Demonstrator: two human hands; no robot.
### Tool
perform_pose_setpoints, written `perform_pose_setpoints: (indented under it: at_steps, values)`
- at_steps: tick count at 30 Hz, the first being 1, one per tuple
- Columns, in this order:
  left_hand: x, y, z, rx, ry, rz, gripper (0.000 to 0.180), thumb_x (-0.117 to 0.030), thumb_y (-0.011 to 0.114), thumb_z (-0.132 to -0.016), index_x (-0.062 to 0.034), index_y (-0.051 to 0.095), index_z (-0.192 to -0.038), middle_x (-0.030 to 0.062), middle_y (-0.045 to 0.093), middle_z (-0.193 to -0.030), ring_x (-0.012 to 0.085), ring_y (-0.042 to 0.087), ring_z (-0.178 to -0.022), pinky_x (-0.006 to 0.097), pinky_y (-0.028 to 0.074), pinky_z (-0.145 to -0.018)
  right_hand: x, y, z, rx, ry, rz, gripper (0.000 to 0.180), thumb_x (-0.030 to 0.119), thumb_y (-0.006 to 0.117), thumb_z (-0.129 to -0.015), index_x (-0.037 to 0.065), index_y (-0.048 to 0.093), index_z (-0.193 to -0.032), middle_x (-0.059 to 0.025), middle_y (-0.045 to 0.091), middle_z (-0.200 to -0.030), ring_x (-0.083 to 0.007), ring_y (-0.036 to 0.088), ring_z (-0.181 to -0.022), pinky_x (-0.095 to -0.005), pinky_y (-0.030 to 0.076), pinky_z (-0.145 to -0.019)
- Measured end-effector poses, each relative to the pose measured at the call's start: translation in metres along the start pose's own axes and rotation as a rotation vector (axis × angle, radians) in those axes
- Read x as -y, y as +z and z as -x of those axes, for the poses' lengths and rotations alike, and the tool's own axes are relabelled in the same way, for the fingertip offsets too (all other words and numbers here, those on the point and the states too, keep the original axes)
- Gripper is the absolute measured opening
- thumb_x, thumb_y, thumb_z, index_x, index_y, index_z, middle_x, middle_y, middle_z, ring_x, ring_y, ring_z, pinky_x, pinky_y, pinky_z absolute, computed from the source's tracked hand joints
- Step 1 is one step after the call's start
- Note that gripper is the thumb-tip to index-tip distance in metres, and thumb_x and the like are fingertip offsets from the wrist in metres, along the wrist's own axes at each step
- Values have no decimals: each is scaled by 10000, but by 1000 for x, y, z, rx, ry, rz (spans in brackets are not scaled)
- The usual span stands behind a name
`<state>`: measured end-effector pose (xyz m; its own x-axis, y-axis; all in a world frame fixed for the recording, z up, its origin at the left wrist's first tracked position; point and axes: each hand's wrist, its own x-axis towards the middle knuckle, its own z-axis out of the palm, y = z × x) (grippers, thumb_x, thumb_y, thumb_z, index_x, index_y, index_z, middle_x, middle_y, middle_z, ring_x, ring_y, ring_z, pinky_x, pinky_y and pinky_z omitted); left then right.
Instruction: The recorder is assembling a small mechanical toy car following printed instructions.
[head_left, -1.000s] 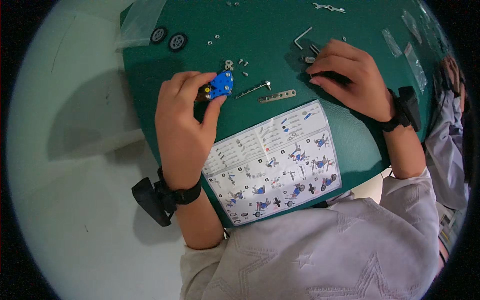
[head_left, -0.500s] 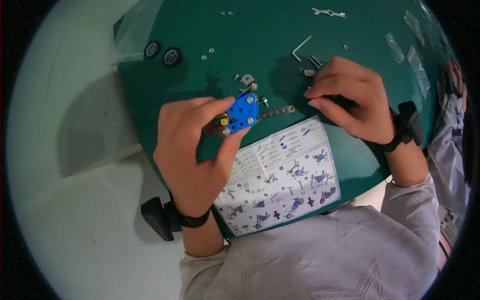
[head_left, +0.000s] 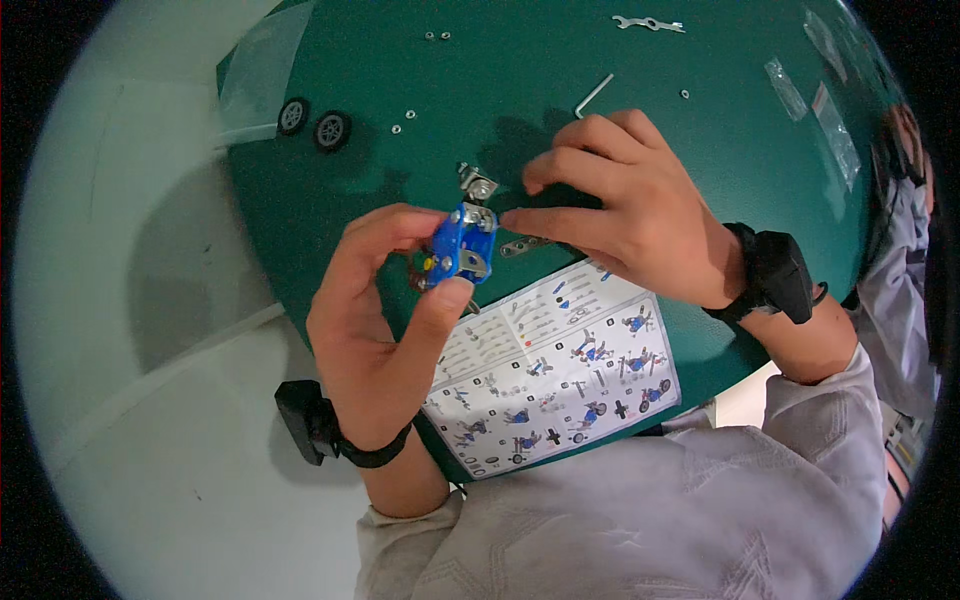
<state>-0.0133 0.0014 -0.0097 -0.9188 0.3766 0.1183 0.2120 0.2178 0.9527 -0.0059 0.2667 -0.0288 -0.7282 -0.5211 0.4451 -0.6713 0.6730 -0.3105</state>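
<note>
Between its thumb and fingers, my left hand (head_left: 372,335) grips a small blue model assembly (head_left: 450,243) with metal brackets, screws and a yellow part. Its open end is turned toward the right. My right hand (head_left: 640,205) reaches in from the right, its index fingertip at the assembly's upper right edge; whether it touches cannot be made out. The other fingers of that hand are apart and bent, and its thumb is mostly hidden. A perforated metal strip (head_left: 522,246) shows below the index finger. Just beyond the assembly lies a silvery metal bracket piece (head_left: 480,187).
A printed instruction sheet (head_left: 560,370) lies on the green table (head_left: 520,90) near my body. Farther off are two black wheels (head_left: 332,131), several small nuts (head_left: 410,114), a hex key (head_left: 595,96), a flat wrench (head_left: 648,24) and clear plastic bags (head_left: 836,135).
My right hand has moved left to the assembly, now covering small metal parts by the hex key. The assembly has been turned in my left hand, so its open end now shows.
</note>
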Motion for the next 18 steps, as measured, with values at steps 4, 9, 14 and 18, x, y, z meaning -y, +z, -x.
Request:
perform_pose_setpoints:
  at_steps: [4,9,14,18]
  values:
    - [-2,1,0,63,-40,21,401,-59,663,-910,45,565,-1284,162,677,-1182,212,671,-1028,309,527,-873,-4,4,2,-19,-22,-17,232,169,691,-732,111,720,-955,1,646,-983,-198,590,-992,-347,443,-831]
    - [-5,10,1,59,-92,134,424,-101,641,-934,57,525,-1310,172,696,-1101,212,680,-1003,322,530,-860,-5,5,3,-9,-14,-54,192,163,684,-736,77,673,-908,-15,646,-961,-214,593,-957,-354,447,-790]
    - [-12,17,1,59,-139,326,448,89,683,-844,69,591,-1282,99,629,-1129,150,622,-966,305,484,-907,-3,2,4,-45,59,-223,204,79,718,-817,76,708,-1020,-51,639,-953,-256,605,-886,-375,463,-720]
    - [-9,13,3,96,-21,183,481,-159,648,-971,59,469,-1361,196,717,-1053,264,718,-946,366,551,-872,3,-15,3,-34,222,-489,225,26,749,-849,25,708,-1071,-107,652,-997,-244,627,-862,-350,479,-720]
